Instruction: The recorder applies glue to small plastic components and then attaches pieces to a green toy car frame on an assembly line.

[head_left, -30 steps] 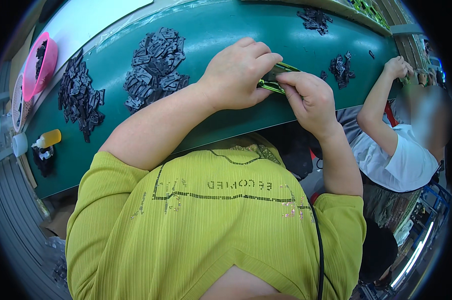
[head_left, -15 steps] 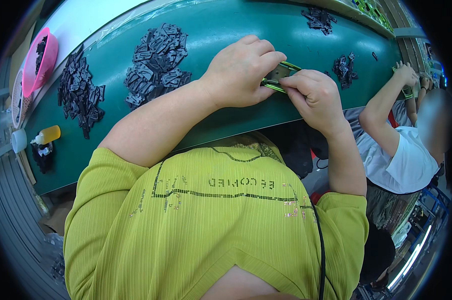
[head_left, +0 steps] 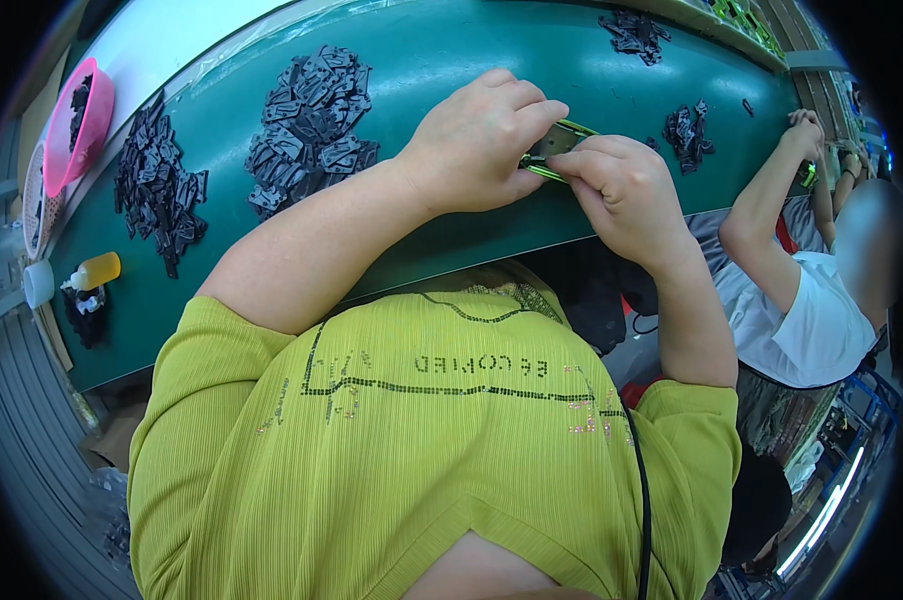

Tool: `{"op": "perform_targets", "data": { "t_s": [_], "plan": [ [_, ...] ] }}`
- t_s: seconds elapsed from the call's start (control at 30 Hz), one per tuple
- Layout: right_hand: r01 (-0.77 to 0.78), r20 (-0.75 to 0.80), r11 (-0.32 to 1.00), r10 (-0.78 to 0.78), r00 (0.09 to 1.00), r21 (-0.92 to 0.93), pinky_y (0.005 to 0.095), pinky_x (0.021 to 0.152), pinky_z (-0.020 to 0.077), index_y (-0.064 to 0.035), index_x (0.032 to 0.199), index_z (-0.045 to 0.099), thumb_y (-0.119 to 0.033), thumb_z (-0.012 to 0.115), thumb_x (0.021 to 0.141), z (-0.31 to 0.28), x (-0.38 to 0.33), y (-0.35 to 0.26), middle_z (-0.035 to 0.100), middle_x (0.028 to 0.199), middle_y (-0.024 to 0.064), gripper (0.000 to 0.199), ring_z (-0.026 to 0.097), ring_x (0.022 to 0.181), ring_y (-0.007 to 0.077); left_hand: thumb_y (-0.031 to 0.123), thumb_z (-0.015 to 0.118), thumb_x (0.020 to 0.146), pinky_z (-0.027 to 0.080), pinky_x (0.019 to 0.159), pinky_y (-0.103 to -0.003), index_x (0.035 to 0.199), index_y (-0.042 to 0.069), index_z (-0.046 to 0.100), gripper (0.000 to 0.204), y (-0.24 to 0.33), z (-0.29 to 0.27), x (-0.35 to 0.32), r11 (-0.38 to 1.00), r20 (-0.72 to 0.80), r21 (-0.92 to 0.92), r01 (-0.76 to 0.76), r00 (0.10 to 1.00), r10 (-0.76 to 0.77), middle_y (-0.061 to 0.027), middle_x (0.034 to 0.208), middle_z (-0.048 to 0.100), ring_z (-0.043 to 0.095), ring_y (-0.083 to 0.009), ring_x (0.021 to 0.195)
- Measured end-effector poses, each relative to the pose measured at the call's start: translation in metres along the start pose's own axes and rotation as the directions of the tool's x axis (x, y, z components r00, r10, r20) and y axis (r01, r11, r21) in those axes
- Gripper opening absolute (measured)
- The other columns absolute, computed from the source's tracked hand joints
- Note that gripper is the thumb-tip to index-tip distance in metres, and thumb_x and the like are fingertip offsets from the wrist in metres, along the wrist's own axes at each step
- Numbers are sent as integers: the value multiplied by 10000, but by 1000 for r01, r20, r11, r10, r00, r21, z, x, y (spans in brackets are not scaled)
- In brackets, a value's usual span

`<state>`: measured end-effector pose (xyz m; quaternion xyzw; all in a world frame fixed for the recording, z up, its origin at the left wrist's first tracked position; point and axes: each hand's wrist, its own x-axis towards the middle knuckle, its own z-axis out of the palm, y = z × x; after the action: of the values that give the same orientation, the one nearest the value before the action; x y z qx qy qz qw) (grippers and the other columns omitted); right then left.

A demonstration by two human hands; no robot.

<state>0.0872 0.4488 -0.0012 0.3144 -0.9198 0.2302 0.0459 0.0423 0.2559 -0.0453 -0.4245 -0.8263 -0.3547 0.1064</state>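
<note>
Frame (head_left: 577, 127) of bright green between left hand (head_left: 487, 145) and right hand (head_left: 622, 190), one end in each hand's pinch grip.

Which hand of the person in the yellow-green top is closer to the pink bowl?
The left hand. It's right of the pink bowl, beyond the big dark pile; the right hand is farther right, across the green-edged piece both hold.

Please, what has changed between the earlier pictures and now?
The right hand has shifted slightly right, as has the co-worker's arm. Nothing was visibly taken or let go: the right hand and left hand still hold the green-edged piece. The dark piles stay.
</note>
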Motion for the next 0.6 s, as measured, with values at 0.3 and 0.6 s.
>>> {"op": "perform_targets", "data": {
  "t_s": [0.3, 0.6],
  "plan": [
    [-28, 47, 1000, 28, 998, 10, 400, 699, 483, -44, 850, 666, 1, 576, 731, 1, 4, -2, 636, 795, 133, 156, 608, 780, 308, 181, 763, 633, 473, 836, -361, 1086, 42, 595, 502, 0, 0, -1, 1000, -18, 0, -7, 1000, 7, -117, 993, 611, 556, -287, 959],
    [-159, -31, 966, 169, 985, 202, 374, 699, 480, -53, 993, 584, 28, 557, 776, 7, 1, -6, 653, 832, 123, 234, 618, 797, 297, 124, 778, 587, 454, 799, -386, 1031, 61, 580, 491, 6, 0, -1, 994, -10, -80, 79, 997, -80, -111, 994, 608, 555, -314, 900]
  ]
}}
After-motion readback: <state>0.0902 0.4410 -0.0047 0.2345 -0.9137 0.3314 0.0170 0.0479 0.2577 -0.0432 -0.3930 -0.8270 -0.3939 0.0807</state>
